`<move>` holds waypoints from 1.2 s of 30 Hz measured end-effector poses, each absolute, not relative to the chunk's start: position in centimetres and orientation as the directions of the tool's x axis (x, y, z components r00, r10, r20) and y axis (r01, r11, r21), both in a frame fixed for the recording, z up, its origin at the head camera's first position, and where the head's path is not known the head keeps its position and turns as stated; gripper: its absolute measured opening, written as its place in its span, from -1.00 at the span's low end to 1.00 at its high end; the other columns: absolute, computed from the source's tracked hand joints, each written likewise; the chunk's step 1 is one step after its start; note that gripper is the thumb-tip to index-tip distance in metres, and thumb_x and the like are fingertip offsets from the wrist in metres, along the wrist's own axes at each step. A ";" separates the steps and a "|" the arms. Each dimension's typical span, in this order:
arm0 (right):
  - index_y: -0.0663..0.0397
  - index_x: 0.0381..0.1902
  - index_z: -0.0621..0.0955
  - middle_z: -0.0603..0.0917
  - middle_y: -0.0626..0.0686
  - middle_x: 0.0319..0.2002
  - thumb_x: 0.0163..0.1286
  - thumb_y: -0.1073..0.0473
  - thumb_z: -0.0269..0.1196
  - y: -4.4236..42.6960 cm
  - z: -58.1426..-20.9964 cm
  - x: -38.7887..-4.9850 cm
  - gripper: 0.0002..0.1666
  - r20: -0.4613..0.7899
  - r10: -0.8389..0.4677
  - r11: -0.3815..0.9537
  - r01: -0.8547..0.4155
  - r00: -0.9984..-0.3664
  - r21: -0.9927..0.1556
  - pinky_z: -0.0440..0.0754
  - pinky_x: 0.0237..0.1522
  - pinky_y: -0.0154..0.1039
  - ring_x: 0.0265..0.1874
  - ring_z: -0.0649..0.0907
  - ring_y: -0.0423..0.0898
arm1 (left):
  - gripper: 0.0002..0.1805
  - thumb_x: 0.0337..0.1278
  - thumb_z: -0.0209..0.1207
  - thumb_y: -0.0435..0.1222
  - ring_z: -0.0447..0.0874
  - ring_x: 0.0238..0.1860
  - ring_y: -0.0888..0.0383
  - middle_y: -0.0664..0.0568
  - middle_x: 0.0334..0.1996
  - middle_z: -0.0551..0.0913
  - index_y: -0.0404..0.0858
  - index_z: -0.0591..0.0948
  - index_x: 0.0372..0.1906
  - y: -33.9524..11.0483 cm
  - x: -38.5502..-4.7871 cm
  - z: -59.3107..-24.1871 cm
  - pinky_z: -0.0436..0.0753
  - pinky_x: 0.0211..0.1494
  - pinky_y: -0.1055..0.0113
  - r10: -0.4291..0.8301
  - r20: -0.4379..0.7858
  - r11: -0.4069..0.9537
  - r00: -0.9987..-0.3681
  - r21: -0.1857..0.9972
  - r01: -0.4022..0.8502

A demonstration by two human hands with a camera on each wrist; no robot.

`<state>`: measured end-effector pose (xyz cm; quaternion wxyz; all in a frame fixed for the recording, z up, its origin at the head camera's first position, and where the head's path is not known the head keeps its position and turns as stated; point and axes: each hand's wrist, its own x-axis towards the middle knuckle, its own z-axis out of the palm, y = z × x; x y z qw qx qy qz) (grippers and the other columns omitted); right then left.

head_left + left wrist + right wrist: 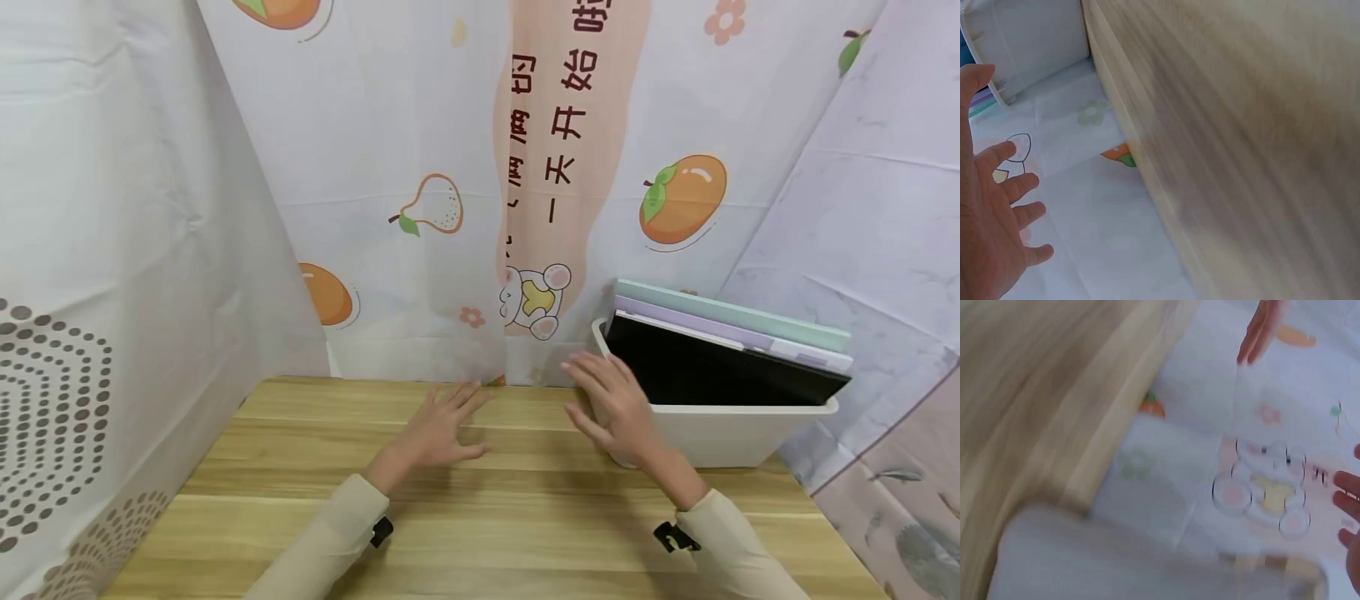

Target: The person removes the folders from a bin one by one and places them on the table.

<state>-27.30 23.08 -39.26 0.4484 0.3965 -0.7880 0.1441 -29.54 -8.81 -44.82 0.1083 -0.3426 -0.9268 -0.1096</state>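
Note:
Over the back half of the wooden table, the left hand is held with fingers spread and nothing in it. The right hand, also empty with fingers extended, is at the left end of a white bin; whether it touches the bin cannot be told. Several flat items stand in the bin: a black one, a purple one and a mint green one. In the left wrist view the left hand has its fingers apart. The right hand shows only partly in the right wrist view.
A white printed curtain hangs along the table's back edge. Another sheet hangs at the left side, and a pale marbled one at the right. The bin takes up the back right corner of the table.

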 end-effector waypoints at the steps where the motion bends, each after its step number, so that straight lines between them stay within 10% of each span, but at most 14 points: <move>1: 0.20 0.22 0.65 0.68 0.26 0.15 0.58 -0.20 0.04 23.8 -39.1 -27.4 -0.36 0.844 -0.477 0.646 -0.749 -0.245 0.148 0.19 0.58 -0.06 0.16 0.61 0.25 | -0.08 0.24 0.20 0.26 0.15 0.58 -0.20 -0.09 0.59 0.20 -0.03 0.23 0.59 -8.8 -29.7 -44.7 0.12 0.54 -0.37 0.616 0.276 0.740 -0.737 0.116 0.662; 9: 0.29 -0.08 0.77 0.77 0.29 -0.13 0.48 -0.08 0.19 29.5 -39.9 -28.4 -0.49 0.930 -0.362 0.688 -0.692 -0.066 0.219 0.50 -0.09 0.24 -0.20 0.68 0.28 | -0.08 0.28 0.11 0.30 0.13 0.60 -0.16 -0.06 0.61 0.15 0.00 0.19 0.62 -9.0 -30.3 -42.6 0.09 0.56 -0.36 0.631 0.263 0.739 -0.730 0.083 0.669; 36: 0.29 -0.66 0.59 0.52 0.09 -0.68 0.48 0.14 0.17 27.8 -41.5 -28.3 -0.50 0.950 -0.298 0.661 -0.698 0.093 0.276 0.32 -0.68 -0.15 -0.71 0.38 -0.01 | -0.09 0.30 0.10 0.29 0.09 0.61 -0.20 -0.05 0.61 0.18 0.01 0.16 0.63 -6.1 -31.2 -40.4 0.02 0.58 -0.37 0.636 0.286 0.709 -0.717 0.150 0.689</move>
